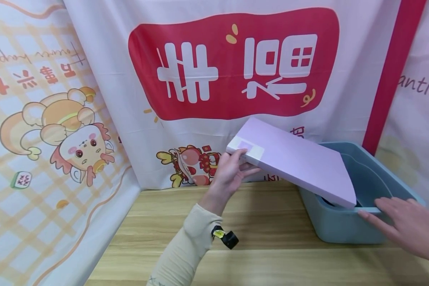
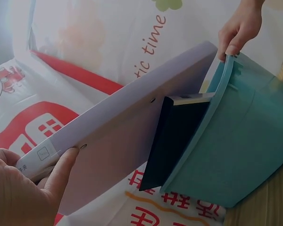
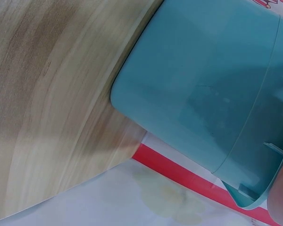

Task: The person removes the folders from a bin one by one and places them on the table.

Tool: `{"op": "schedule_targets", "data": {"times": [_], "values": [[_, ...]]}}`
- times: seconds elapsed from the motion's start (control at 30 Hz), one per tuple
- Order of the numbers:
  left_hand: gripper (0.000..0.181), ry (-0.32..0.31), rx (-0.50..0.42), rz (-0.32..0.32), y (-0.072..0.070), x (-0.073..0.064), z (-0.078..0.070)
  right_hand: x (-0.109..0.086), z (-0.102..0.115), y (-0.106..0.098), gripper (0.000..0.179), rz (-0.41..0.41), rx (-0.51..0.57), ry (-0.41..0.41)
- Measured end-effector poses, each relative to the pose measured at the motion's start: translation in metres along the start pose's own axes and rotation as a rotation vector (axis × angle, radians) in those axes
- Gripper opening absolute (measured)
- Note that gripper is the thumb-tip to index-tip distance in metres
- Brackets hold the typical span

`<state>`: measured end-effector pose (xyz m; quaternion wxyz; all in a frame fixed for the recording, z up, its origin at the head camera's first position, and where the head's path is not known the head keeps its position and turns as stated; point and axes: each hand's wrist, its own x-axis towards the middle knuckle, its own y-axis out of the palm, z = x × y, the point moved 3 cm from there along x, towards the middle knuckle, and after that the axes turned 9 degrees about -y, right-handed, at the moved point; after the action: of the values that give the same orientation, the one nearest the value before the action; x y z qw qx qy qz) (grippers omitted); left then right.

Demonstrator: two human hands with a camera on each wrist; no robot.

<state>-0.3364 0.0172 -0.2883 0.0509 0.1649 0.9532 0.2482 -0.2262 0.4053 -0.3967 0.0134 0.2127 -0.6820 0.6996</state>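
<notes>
White cloth walls (image 1: 125, 99): I see them hanging around, printed with cartoon animals (image 1: 80, 149) and one big red panel (image 1: 232, 67).
Wooden table (image 1: 271, 230): pale, with long grain, reaching to the cloth.
Blue-green bin (image 1: 350, 228): it stands on the table's right part.
Lilac binder (image 1: 293, 159): slanting in the air, its lower end over the bin's opening.
Dark folder (image 2: 174, 141): at the bin's mouth, beneath the binder.
Left hand (image 1: 232, 169): it pinches the binder's raised end.
Right hand (image 1: 407, 226): fingers curled over the bin's rim, gripping it.
</notes>
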Motion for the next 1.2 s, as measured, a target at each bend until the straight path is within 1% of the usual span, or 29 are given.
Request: {"op": "schedule_targets", "data": {"times": [0.23, 0.4, 0.67, 0.83, 0.9, 1.2], "values": [[0.048, 0.009, -0.026, -0.021, -0.013, -0.001, -0.005, 0.000, 0.000, 0.000, 0.043, -0.010, -0.002, -0.006], [0.049, 0.007, -0.023, -0.039, -0.023, -0.002, -0.010, 0.000, 0.000, 0.000, 0.043, -0.004, 0.000, 0.000], [0.049, -0.011, -0.023, -0.095, -0.040, -0.005, -0.016, 0.000, 0.000, 0.001, 0.042, -0.028, -0.002, -0.014], [0.047, -0.008, -0.030, -0.121, -0.050, -0.005, -0.017, 0.000, 0.000, 0.000, 0.043, -0.019, 0.000, -0.015], [0.047, -0.001, -0.028, -0.125, -0.053, -0.005, -0.018, 0.001, 0.000, 0.000, 0.043, -0.017, 0.001, -0.016], [0.045, 0.011, -0.009, -0.180, -0.066, -0.004, -0.022, 0.000, 0.001, -0.001, 0.043, 0.003, 0.004, -0.007]]}}
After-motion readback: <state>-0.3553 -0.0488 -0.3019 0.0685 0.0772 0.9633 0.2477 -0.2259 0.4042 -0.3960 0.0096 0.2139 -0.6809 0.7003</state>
